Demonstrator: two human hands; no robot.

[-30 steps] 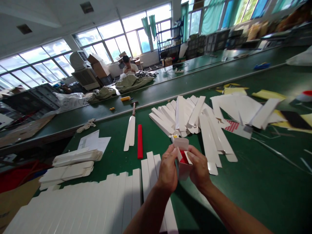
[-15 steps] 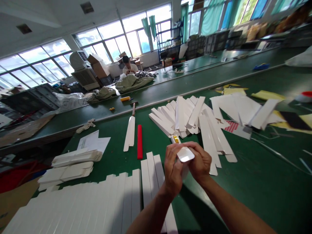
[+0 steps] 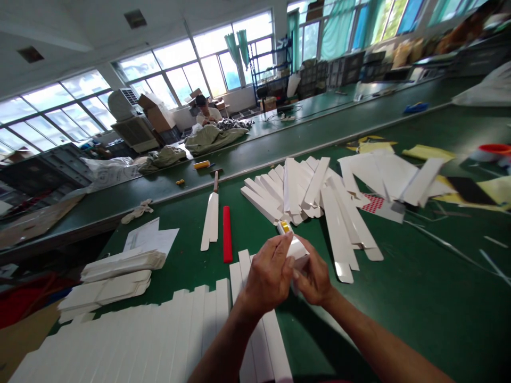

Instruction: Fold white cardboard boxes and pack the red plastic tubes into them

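Both hands are at a narrow white carton (image 3: 298,248) whose end points towards me. My right hand (image 3: 315,274) wraps round its right side and underside, fingers closed. On the left side, my left hand (image 3: 269,268) presses against it, its fingers together and reaching over the top near the end. Just beyond the hands lies a small white item with a yellow part (image 3: 285,227), partly hidden by the fingers. Beneath my forearms, long white cartons (image 3: 199,324) lie side by side on the green table (image 3: 419,314).
A heap of folded white cartons (image 3: 293,186) lies ahead. Left of it are a red bar (image 3: 227,234) and a flat white carton (image 3: 209,221). Flat carton bundles (image 3: 115,284) and a glove (image 3: 138,210) lie further left. White and yellow scraps (image 3: 427,154) cover the right. A person (image 3: 207,113) sits far behind.
My left hand has shifted left and its fingers now extend over the carton's top. The carton has turned and tilted slightly, and my right hand sits lower round it. The view has shifted slightly.
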